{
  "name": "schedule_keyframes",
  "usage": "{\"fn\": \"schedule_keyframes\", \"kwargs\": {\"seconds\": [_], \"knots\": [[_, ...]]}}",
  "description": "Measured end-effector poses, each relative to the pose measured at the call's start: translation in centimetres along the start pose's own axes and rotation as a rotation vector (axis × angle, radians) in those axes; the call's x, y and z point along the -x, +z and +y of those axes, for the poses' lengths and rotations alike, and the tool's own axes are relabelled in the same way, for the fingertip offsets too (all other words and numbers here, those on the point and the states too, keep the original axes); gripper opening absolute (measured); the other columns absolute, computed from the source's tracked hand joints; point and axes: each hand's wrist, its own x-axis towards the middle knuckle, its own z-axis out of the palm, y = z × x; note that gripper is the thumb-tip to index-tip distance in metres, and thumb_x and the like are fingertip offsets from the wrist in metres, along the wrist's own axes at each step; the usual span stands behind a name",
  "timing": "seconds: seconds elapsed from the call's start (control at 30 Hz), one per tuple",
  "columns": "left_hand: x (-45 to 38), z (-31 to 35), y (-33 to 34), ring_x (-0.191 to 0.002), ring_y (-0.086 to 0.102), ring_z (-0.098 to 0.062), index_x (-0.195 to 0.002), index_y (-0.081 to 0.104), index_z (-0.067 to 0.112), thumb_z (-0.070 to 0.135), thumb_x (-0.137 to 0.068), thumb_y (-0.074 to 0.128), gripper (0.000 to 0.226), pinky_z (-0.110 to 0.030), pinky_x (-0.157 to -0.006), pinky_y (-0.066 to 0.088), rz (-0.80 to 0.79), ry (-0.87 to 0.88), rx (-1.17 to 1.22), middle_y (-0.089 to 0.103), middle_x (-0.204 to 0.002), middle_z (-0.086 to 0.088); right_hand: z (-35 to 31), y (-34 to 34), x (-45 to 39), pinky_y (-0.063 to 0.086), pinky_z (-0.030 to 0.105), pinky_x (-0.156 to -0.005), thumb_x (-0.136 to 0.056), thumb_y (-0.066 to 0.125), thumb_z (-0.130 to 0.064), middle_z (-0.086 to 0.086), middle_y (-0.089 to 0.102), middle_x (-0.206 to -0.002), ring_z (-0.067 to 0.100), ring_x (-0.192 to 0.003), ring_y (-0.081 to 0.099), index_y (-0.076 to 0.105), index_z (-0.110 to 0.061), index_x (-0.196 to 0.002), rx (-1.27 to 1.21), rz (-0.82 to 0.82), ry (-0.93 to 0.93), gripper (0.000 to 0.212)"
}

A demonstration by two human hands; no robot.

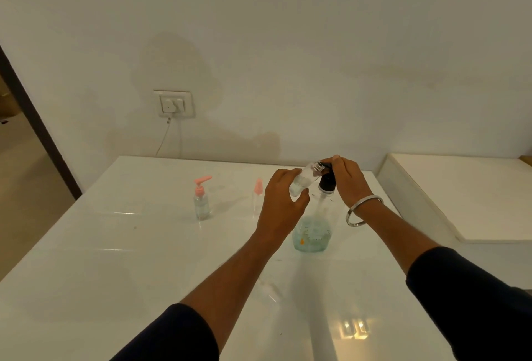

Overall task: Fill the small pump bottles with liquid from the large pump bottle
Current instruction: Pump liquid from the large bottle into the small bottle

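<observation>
Step in hand, as judged: pumping liquid from the large pump bottle, standing on the white counter, into an uncapped small bottle. Left hand with grip curled round the small bottle, holding it tilted so that its open threaded neck meets the spout of the black pump head. Right hand lying over the pump head, fingers bent on top of it and pressing. To do it well: keep the neck directly under the spout and touching it, press slowly and fully, release fully between strokes, and hold the small bottle only as tilted as needed, so nothing runs out. Only little liquid at the bottom of the large bottle, so weak strokes are possible. Further left on the counter, a small bottle with pink pump standing upright, and one more pink-topped bottle just beside the left hand.
</observation>
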Motion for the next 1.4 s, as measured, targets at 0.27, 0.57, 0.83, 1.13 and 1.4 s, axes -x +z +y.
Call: {"fn": "schedule_keyframes", "kwargs": {"seconds": [0.27, 0.57, 0.83, 1.13, 1.4], "knots": [[0.0, -0.4, 0.0, -0.095, 0.048, -0.001, -0.118, 0.058, 0.011, 0.013, -0.082, 0.068, 0.038, -0.002, -0.084, 0.036, -0.014, 0.004, -0.013, 0.059, -0.113, -0.001, 0.0, 0.4, 0.4, 0.042, -0.001, -0.066, -0.098, 0.027, -0.011, 0.006, 0.062, -0.092, 0.013, -0.081, 0.056, 0.064, -0.002, -0.098, -0.029, 0.025, -0.001, 0.038], [-0.1, 0.2, -0.3, -0.1, 0.051, -0.005, -0.119, 0.058, 0.012, 0.016, -0.083, 0.068, 0.038, -0.021, -0.092, 0.044, -0.005, 0.018, -0.009, 0.059, -0.114, 0.0, -0.8, -0.3, 0.1, 0.043, 0.005, -0.068, -0.099, 0.027, -0.015, 0.009, 0.063, -0.091, 0.017, -0.082, 0.057, 0.064, -0.005, -0.095, 0.006, -0.022, -0.013, 0.038], [0.1, -0.5, 0.2, -0.095, 0.046, 0.002, -0.118, 0.059, 0.013, 0.014, -0.083, 0.067, 0.035, 0.002, -0.084, 0.031, -0.003, 0.004, -0.037, 0.06, -0.113, 0.001, 0.3, 0.7, 0.2, 0.042, 0.0, -0.067, -0.099, 0.027, -0.011, 0.007, 0.062, -0.093, 0.014, -0.082, 0.056, 0.064, -0.002, -0.098, -0.041, 0.04, 0.005, 0.038], [0.3, 0.0, -0.2, -0.093, 0.047, 0.012, -0.12, 0.057, 0.013, 0.017, -0.084, 0.067, 0.037, 0.004, -0.083, 0.03, -0.015, 0.006, -0.025, 0.056, -0.112, 0.006, -0.7, 0.1, 0.1, 0.042, 0.0, -0.066, -0.099, 0.027, -0.014, 0.008, 0.063, -0.095, 0.016, -0.084, 0.057, 0.065, -0.002, -0.101, -0.002, 0.011, -0.013, 0.039], [0.2, -0.4, 0.0, -0.099, 0.045, 0.001, -0.121, 0.056, 0.014, 0.018, -0.085, 0.066, 0.038, 0.001, -0.084, 0.031, -0.017, 0.011, -0.049, 0.058, -0.117, 0.001, -0.2, 0.4, 0.4, 0.041, -0.003, -0.065, -0.1, 0.026, -0.015, 0.009, 0.063, -0.093, 0.01, -0.08, 0.057, 0.065, -0.001, -0.1, -0.017, 0.024, 0.009, 0.041]]}}
